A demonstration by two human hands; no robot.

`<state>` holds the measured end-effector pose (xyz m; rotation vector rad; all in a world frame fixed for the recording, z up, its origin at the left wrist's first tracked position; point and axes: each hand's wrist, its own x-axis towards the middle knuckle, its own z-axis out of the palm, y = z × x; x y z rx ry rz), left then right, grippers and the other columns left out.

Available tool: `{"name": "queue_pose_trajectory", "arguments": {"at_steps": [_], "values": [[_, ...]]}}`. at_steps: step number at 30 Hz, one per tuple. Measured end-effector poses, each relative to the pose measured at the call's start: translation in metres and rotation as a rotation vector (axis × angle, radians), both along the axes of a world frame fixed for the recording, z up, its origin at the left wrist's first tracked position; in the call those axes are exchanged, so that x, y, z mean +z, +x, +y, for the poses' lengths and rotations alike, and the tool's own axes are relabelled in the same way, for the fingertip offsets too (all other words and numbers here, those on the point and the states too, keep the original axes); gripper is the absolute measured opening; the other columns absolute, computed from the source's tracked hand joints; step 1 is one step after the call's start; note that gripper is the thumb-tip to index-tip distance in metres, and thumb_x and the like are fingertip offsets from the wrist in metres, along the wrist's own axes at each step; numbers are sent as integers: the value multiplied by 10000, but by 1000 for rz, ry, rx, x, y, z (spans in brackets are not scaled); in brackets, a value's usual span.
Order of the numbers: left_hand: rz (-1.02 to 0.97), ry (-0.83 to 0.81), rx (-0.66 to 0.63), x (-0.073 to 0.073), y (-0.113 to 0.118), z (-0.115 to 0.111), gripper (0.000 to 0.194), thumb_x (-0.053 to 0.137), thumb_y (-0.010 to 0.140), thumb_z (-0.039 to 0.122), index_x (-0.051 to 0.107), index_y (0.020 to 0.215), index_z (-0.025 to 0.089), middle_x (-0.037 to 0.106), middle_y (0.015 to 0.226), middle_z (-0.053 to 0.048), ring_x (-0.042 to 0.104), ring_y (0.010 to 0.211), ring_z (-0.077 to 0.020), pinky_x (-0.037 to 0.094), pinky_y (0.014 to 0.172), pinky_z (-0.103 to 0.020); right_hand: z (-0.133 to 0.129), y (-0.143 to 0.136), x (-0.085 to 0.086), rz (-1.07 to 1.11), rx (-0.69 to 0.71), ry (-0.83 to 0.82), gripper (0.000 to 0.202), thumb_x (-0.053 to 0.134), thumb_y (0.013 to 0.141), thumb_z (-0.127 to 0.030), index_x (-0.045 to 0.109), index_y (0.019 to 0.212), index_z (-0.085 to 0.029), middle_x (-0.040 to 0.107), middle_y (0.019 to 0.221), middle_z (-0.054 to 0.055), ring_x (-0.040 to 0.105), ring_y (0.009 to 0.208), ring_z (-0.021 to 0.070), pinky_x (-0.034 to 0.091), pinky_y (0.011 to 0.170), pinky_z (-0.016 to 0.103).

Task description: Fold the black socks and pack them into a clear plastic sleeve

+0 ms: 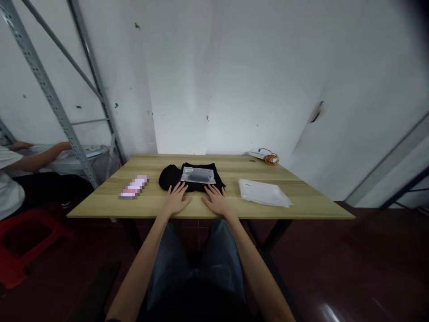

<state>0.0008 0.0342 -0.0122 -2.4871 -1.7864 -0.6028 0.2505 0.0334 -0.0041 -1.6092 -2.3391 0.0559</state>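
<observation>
Black folded cloth (219, 179) lies on the wooden table, with a rounded black part at its left. On top of it rests a clear plastic packet (198, 175) with a small white label. My left hand (175, 200) lies flat with fingers spread, its fingertips at the near left edge of the cloth. Also flat and spread, my right hand (216, 200) touches the near right edge with its fingertips. Neither hand holds anything.
A stack of translucent plastic bags (264, 193) lies right on the table (311, 203); a pixelated phone-like object (134, 187) lies left. A white power strip (256, 154) and coiled orange cable (271, 158) sit at the back. Another person sits beyond a metal rack (50, 91), near a red stool (36, 219).
</observation>
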Motion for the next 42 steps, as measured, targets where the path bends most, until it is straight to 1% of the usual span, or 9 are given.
{"name": "queue_pose_trajectory", "arguments": {"at_steps": [4,10,17,26,35,42], "values": [[2,3,0,0,0,0,645,435,1056,585,444,1632,295,351,1735,-48,232,1645,-266,130,1341,-583,0,0,0,7,-4,1,676,376,1090,-565,382,1672,-222,346,1735,86,248,1633,271,75,1328,577],[-3,-2,4,1,0,0,647,440,1057,570,441,1635,279,342,1738,-45,234,1644,-265,130,1341,-584,1,0,0,-5,-2,-8,685,359,1091,-576,368,1679,-224,343,1736,90,243,1635,274,78,1326,583],[-9,6,-1,-2,0,1,643,438,1055,571,446,1631,284,350,1736,-47,238,1643,-260,123,1342,-583,0,0,-1,3,-5,8,687,373,1086,-579,382,1674,-222,356,1731,88,263,1629,278,78,1329,576],[1,6,1,-2,0,2,646,436,1057,573,439,1635,286,353,1735,-44,243,1641,-265,129,1343,-575,3,0,-4,-11,-3,10,693,351,1087,-591,362,1683,-237,346,1737,83,240,1637,276,84,1328,577],[-2,1,-2,-1,0,1,644,435,1059,571,442,1633,280,359,1733,-43,237,1643,-265,135,1342,-580,1,0,-1,9,-1,9,681,364,1090,-582,382,1675,-233,352,1733,90,255,1631,279,78,1327,570],[-3,1,0,0,0,1,631,445,1056,567,450,1628,298,357,1734,-44,244,1641,-266,138,1343,-569,1,1,-2,9,-1,7,688,361,1089,-584,377,1677,-226,353,1733,84,254,1631,270,74,1331,561]]}}
